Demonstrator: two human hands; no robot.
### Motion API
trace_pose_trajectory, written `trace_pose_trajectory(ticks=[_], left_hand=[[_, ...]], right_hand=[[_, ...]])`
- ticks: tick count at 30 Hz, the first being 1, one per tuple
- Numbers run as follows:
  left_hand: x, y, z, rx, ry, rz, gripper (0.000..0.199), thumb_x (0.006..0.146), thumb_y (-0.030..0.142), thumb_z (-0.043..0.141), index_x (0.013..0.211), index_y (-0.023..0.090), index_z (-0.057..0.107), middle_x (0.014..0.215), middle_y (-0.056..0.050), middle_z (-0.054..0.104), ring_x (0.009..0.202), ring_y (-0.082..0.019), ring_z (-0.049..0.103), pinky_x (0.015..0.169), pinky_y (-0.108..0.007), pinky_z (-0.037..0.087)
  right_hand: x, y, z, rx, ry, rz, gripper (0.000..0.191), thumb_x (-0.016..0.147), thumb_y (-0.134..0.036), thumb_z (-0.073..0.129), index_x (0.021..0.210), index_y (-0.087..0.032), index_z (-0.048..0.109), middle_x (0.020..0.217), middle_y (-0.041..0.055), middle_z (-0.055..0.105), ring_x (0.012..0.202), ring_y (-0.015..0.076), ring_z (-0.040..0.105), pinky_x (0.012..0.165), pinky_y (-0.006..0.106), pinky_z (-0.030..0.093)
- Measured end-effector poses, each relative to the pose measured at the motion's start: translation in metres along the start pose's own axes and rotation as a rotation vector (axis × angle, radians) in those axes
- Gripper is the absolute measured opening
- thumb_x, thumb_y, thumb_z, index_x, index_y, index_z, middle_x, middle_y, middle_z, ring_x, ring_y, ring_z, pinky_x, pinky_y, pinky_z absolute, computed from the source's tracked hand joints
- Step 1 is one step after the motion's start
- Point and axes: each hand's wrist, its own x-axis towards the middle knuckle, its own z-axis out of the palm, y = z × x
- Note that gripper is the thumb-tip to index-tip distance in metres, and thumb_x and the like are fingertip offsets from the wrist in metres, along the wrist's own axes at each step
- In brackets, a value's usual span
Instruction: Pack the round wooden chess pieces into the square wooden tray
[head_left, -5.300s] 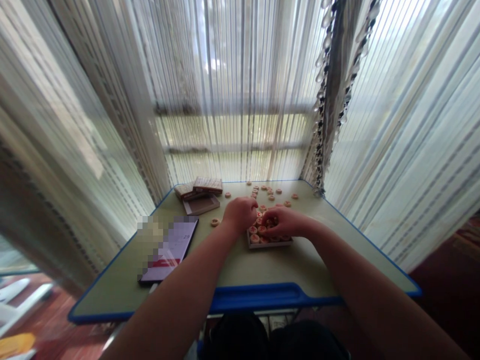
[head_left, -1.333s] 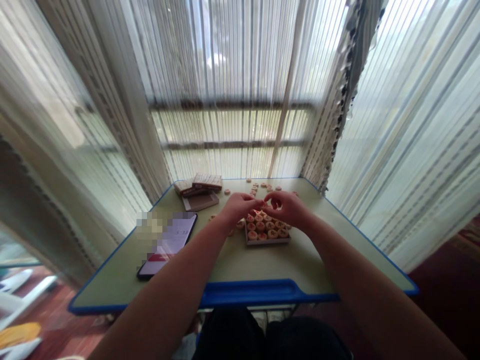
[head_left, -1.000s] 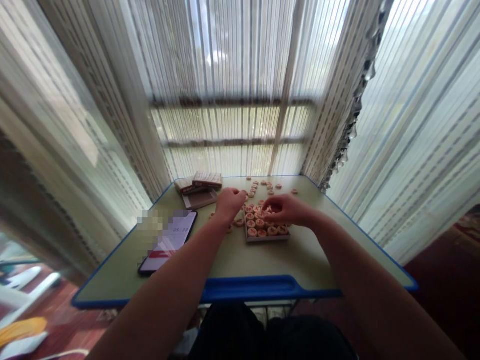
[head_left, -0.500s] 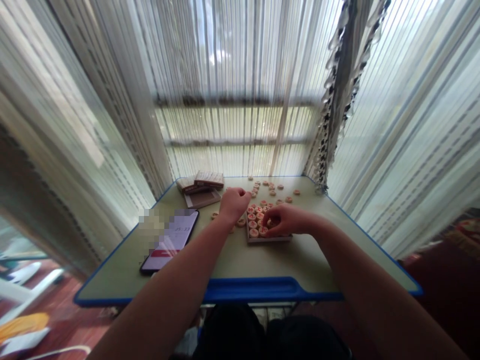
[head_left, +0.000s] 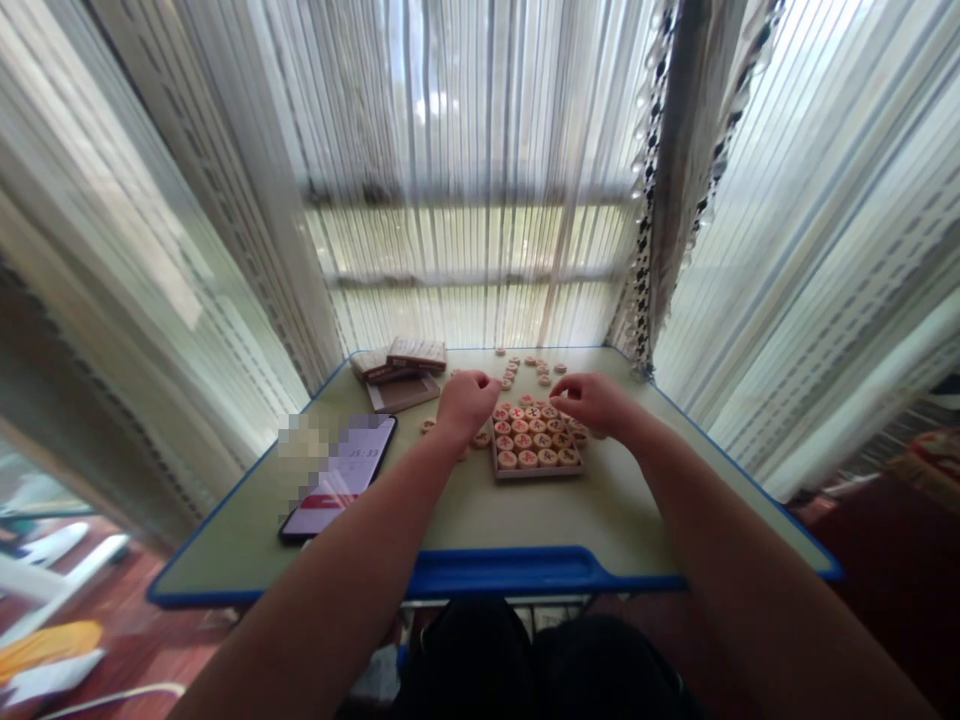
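Observation:
A shallow open box [head_left: 538,477] stands on the table, holding rows of round wooden xiangqi pieces [head_left: 527,459] with red and dark characters. My left hand [head_left: 469,400] is closed in a fist at the box's far left corner; whatever it may hold is hidden. At the far right corner is my right hand [head_left: 592,402], fingers bent and slightly apart, with no piece visible between them. Loose xiangqi pieces [head_left: 544,380] lie scattered beyond the box. Others, such as a piece [head_left: 481,439], sit left of it, and a few show under my right hand.
A phone [head_left: 341,480] lies on the left of the blue-edged table [head_left: 510,520]. Behind it are an open tray [head_left: 405,393] and patterned boxes [head_left: 416,353] stacked at the back left. Sheer curtains [head_left: 480,240] hang close around the table.
My right hand has lifted off the near pieces in the box and moved away to the far right corner, uncovering the rows. My left hand has stayed almost in place.

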Motion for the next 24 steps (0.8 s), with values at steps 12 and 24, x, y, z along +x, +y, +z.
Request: trace_pose_trajectory(ticks=[12, 24], left_hand=[[-0.005, 0.001, -0.001, 0.232, -0.015, 0.081, 0.037, 0.080, 0.043, 0.042, 0.076, 0.018, 0.068, 0.077, -0.008, 0.068, 0.072, -0.018, 0.059, 0.064, -0.025, 0.039], [-0.010, 0.009, 0.000, 0.301, -0.063, 0.176, 0.038, 0.082, 0.045, 0.041, 0.078, 0.017, 0.067, 0.078, -0.009, 0.067, 0.073, -0.018, 0.059, 0.069, -0.027, 0.041]], right_hand=[[-0.001, -0.002, 0.000, -0.064, -0.027, -0.043, 0.023, 0.072, -0.032, 0.055, 0.081, -0.017, 0.070, 0.059, 0.0012, 0.058, 0.054, 0.0109, 0.049, 0.052, 0.023, 0.034], [0.002, 0.004, 0.006, -0.177, 0.035, -0.018, 0.026, 0.078, -0.037, 0.051, 0.086, -0.019, 0.068, 0.068, 0.0036, 0.065, 0.060, 0.0135, 0.055, 0.057, 0.024, 0.037]])
